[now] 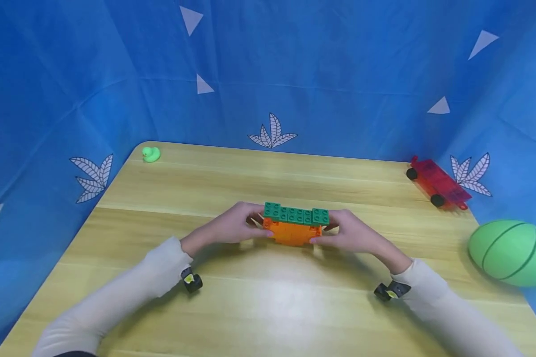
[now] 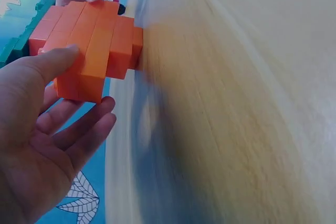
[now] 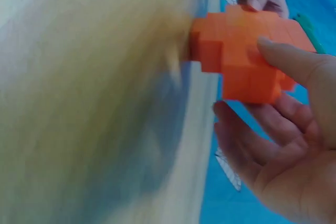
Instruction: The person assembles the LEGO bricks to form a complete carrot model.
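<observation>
A brick-built model stands at the middle of the table in the head view, its stepped orange body [image 1: 292, 235] topped by a row of green studded bricks [image 1: 298, 215]. My left hand [image 1: 236, 223] grips its left end, with the thumb pressed on the near orange face. On the opposite end, my right hand [image 1: 350, 232] holds it the same way. The left wrist view shows the orange bricks [image 2: 97, 40] between thumb and fingers, narrowing in steps toward the table. In the right wrist view, the right thumb lies across the orange side [image 3: 244, 59].
A small green rubber duck [image 1: 151, 154] sits at the table's far left corner. Toward the far right edge stands a red toy car base [image 1: 444, 183] with black wheels. A green ball [image 1: 513, 253] with dark lines lies at the right edge. Blue curtain [image 1: 321, 59] surrounds the wooden table [image 1: 268, 307].
</observation>
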